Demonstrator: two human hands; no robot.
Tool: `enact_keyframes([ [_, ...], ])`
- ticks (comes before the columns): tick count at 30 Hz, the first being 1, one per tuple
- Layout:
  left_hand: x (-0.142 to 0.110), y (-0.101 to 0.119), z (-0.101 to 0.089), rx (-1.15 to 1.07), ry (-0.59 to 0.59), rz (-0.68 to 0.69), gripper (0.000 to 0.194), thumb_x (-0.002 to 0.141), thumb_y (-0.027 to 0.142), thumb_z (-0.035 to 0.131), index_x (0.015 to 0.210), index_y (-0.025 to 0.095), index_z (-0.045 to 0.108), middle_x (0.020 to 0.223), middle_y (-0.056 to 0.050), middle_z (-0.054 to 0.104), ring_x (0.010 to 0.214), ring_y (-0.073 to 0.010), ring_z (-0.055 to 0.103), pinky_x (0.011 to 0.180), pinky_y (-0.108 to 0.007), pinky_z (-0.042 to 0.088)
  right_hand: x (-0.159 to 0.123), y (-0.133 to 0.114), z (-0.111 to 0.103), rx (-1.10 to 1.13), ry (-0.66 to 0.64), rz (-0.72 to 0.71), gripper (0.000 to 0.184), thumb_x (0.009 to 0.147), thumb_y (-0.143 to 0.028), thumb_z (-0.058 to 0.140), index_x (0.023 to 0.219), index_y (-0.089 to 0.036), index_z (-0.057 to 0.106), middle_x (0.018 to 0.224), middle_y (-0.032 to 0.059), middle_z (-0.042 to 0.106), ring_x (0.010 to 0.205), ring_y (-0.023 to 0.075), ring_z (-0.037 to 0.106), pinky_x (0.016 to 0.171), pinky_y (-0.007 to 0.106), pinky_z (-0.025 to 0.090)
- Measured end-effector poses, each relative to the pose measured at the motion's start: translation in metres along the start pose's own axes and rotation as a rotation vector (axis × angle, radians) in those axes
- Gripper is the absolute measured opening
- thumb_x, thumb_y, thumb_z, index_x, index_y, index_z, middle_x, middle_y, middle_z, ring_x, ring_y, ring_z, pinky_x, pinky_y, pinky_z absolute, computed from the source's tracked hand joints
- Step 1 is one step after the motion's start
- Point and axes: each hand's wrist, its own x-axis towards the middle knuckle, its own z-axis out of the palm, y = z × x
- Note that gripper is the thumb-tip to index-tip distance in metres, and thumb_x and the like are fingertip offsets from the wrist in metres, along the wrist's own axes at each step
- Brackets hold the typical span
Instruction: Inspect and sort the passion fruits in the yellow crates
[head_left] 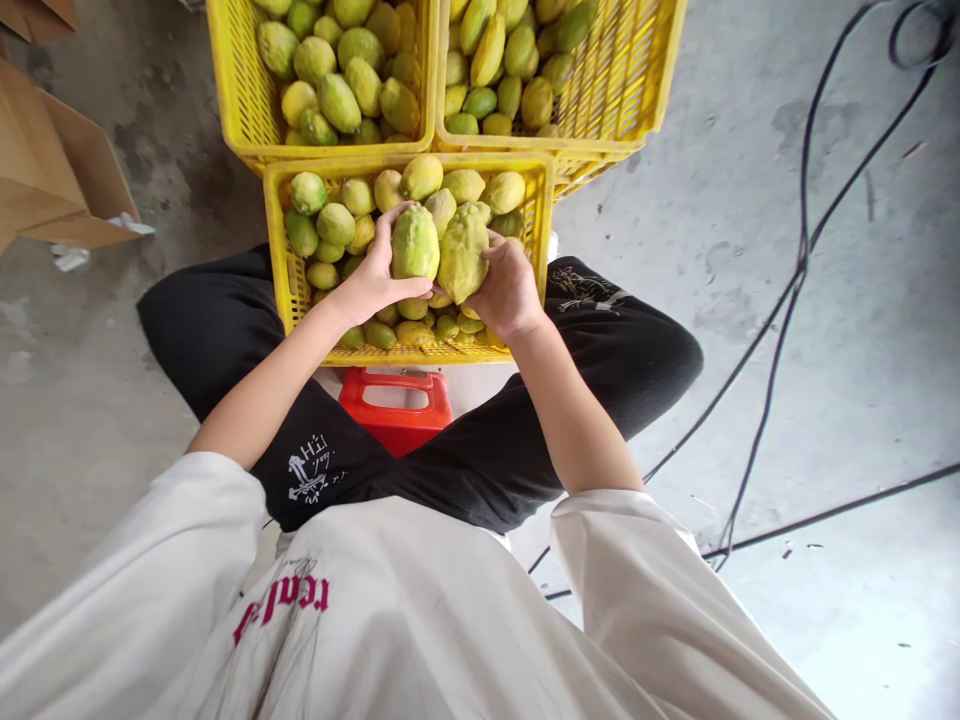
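Note:
My left hand [373, 278] is wrapped round a green-yellow fruit [415, 243], held upright over the near yellow crate [279, 250]. My right hand [508, 290] grips a larger, bumpy pale-yellow fruit [462, 255] that touches the first one. Both fruits are lifted above several loose green and yellow fruits lying in that crate, which sits between my knees.
Two more yellow crates [244, 100] [637, 80] full of similar fruit stand behind the near one. A red stool [396, 405] is under me. Cardboard boxes [52, 170] lie at the left. Black cables [795, 280] run over the concrete floor at the right.

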Motion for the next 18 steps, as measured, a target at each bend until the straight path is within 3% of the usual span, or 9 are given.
enact_keyframes([
  [3,-0.001,0.009,0.002,0.019,-0.030,-0.029,0.092,0.094,0.023,0.082,0.176,0.050,0.049,0.174,0.001,0.068,0.161,-0.0402,0.061,0.123,-0.064,0.070,0.003,0.002,-0.006,-0.025,-0.006,-0.007,0.051,0.071,-0.055,0.090,0.114,-0.040,0.067,0.118,-0.0011,0.086,0.148,0.0395,0.064,0.116,0.063,0.062],
  [6,-0.001,0.015,0.000,-0.011,-0.045,-0.035,0.080,0.099,0.026,0.073,0.172,0.052,0.053,0.163,0.003,0.077,0.166,-0.0426,0.055,0.129,-0.072,0.063,0.004,0.003,-0.008,-0.053,0.015,-0.041,0.055,0.072,-0.058,0.096,0.115,-0.040,0.066,0.120,-0.0022,0.086,0.147,0.0382,0.069,0.109,0.057,0.068],
  [9,0.000,0.015,-0.002,-0.047,-0.091,0.001,0.080,0.099,0.032,0.076,0.172,0.052,0.051,0.158,0.004,0.080,0.172,-0.0430,0.050,0.133,-0.074,0.057,0.000,0.000,-0.005,-0.088,0.007,-0.080,0.058,0.073,-0.066,0.099,0.115,-0.038,0.069,0.118,0.0013,0.086,0.145,0.0404,0.073,0.099,0.054,0.073],
  [12,0.001,0.011,-0.001,0.015,-0.131,0.003,0.075,0.105,0.052,0.079,0.174,0.051,0.049,0.151,0.002,0.085,0.176,-0.0426,0.045,0.136,-0.074,0.051,-0.004,-0.004,0.000,-0.100,-0.030,-0.107,0.061,0.074,-0.069,0.100,0.117,-0.038,0.071,0.118,0.0030,0.086,0.145,0.0414,0.073,0.102,0.055,0.071],
  [15,0.002,0.008,0.004,0.082,-0.112,0.021,0.075,0.108,0.073,0.071,0.176,0.050,0.049,0.141,0.001,0.089,0.178,-0.0413,0.042,0.137,-0.073,0.048,-0.007,-0.004,0.003,-0.081,-0.051,-0.138,0.068,0.072,-0.068,0.104,0.123,-0.038,0.072,0.124,0.0026,0.085,0.141,0.0393,0.073,0.107,0.055,0.069],
  [18,0.003,0.005,0.007,0.120,-0.088,0.018,0.075,0.106,0.084,0.063,0.175,0.056,0.050,0.132,0.006,0.091,0.180,-0.0392,0.036,0.140,-0.071,0.044,-0.008,0.001,0.005,-0.092,-0.041,-0.114,0.072,0.070,-0.069,0.107,0.124,-0.040,0.069,0.130,0.0011,0.084,0.137,0.0375,0.073,0.102,0.052,0.069],
])
